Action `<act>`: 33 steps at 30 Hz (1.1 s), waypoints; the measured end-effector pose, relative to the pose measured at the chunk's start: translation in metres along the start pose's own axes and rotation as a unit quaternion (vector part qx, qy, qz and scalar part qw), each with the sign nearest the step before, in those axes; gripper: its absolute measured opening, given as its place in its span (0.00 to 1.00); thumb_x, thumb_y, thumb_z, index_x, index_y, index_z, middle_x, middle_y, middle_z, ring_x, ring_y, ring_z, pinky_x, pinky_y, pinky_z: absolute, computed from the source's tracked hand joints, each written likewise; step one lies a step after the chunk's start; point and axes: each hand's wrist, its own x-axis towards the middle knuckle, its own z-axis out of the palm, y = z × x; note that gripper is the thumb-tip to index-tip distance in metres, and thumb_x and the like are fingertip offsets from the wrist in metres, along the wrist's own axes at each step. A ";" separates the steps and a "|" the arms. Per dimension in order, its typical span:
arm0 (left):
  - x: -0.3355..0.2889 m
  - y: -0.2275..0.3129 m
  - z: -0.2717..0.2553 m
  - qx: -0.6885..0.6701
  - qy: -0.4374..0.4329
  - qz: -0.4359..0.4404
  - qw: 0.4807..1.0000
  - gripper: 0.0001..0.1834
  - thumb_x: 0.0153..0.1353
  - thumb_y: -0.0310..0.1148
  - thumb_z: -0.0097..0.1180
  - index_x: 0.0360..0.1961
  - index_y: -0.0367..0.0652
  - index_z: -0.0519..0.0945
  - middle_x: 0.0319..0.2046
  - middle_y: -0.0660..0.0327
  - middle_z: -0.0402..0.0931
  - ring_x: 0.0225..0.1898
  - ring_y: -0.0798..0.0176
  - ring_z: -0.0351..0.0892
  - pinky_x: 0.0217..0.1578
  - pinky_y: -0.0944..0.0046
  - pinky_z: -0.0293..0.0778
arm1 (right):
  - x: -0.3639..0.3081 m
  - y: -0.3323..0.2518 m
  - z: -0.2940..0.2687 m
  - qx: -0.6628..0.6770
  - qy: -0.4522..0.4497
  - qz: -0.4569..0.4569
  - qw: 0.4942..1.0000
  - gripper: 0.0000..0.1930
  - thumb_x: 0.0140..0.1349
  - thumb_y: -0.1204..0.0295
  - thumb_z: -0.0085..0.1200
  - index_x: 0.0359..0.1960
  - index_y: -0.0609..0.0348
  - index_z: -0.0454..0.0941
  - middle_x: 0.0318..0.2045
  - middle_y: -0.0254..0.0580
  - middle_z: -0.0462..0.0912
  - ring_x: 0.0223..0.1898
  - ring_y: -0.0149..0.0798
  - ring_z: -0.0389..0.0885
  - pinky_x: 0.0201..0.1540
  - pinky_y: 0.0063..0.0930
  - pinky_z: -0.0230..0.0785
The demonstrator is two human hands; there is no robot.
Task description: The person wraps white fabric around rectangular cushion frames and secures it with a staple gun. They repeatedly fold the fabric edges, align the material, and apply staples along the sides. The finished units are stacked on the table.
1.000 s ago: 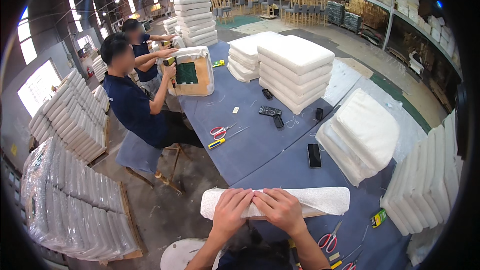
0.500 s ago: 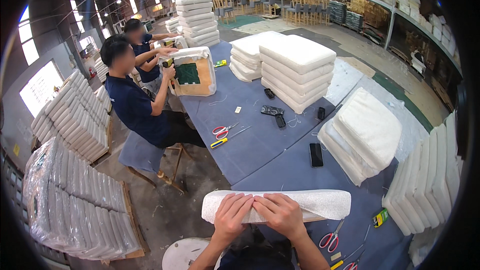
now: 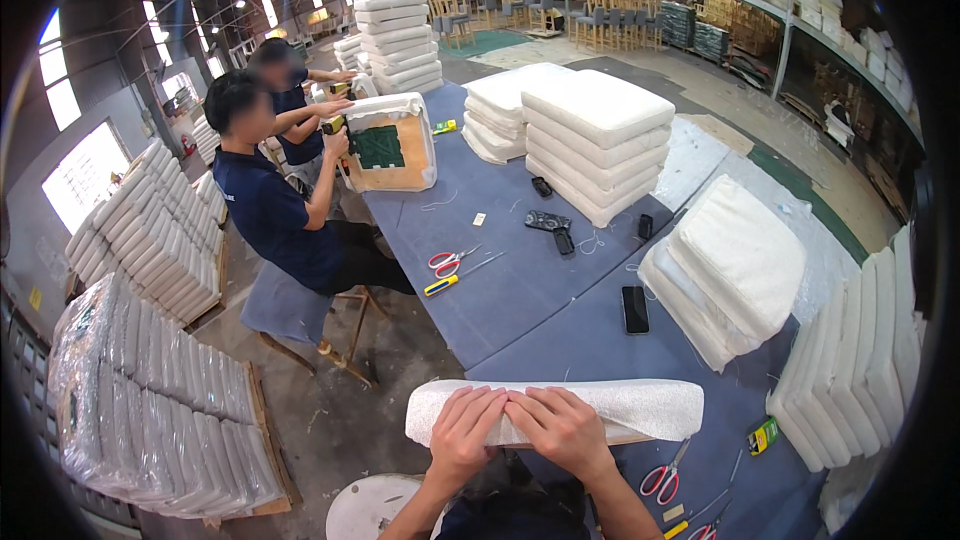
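A white-covered seat cushion (image 3: 640, 406) stands on its long edge right in front of me, at the near end of the blue-topped table. A strip of wooden board shows under its right part. My left hand (image 3: 467, 432) and my right hand (image 3: 555, 430) lie side by side over its middle, fingers bent across the white cover and fingertips meeting at the top. Both hands grip the cushion; their thumbs are mostly hidden. To the right of my right hand lie red-handled scissors (image 3: 660, 483) and a yellow-handled screwdriver (image 3: 678, 530).
Stacked white cushions (image 3: 598, 135) stand across the table (image 3: 500, 310), with more cushions (image 3: 735, 265) at the right. A black phone (image 3: 634, 310), a second pair of scissors (image 3: 446, 263) and a screwdriver (image 3: 440, 286) lie between. Two co-workers sit at left, the nearer holding a staple gun (image 3: 335, 127) against a cushion.
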 end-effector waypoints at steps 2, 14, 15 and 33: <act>-0.001 0.000 0.001 0.003 0.001 -0.001 1.000 0.35 0.33 0.24 0.71 0.52 0.35 0.85 0.53 0.54 0.86 0.55 0.48 0.85 0.60 0.45 0.79 | -0.001 -0.001 0.000 0.000 0.000 0.003 1.000 0.16 0.56 0.73 0.62 0.47 0.55 0.85 0.47 0.34 0.88 0.48 0.38 0.88 0.53 0.36 0.81; 0.001 0.001 0.001 0.010 0.006 -0.005 1.000 0.30 0.39 0.25 0.72 0.50 0.37 0.87 0.50 0.55 0.88 0.53 0.48 0.87 0.59 0.45 0.80 | 0.001 0.001 0.001 0.044 0.009 0.024 0.999 0.17 0.53 0.77 0.61 0.47 0.56 0.85 0.46 0.35 0.89 0.47 0.40 0.89 0.52 0.36 0.81; 0.001 0.000 0.001 0.010 0.005 -0.004 1.000 0.30 0.39 0.25 0.72 0.50 0.37 0.87 0.50 0.55 0.88 0.53 0.48 0.87 0.59 0.45 0.80 | 0.002 0.001 0.001 0.043 0.009 0.025 0.999 0.17 0.52 0.77 0.61 0.47 0.56 0.85 0.46 0.35 0.89 0.47 0.40 0.89 0.52 0.36 0.81; 0.000 -0.002 0.003 0.010 0.009 -0.001 1.000 0.30 0.38 0.23 0.72 0.50 0.37 0.87 0.50 0.55 0.88 0.54 0.49 0.87 0.59 0.45 0.80 | 0.002 0.002 0.001 0.041 -0.001 0.020 0.999 0.16 0.55 0.74 0.61 0.47 0.56 0.84 0.46 0.36 0.87 0.48 0.40 0.87 0.53 0.35 0.80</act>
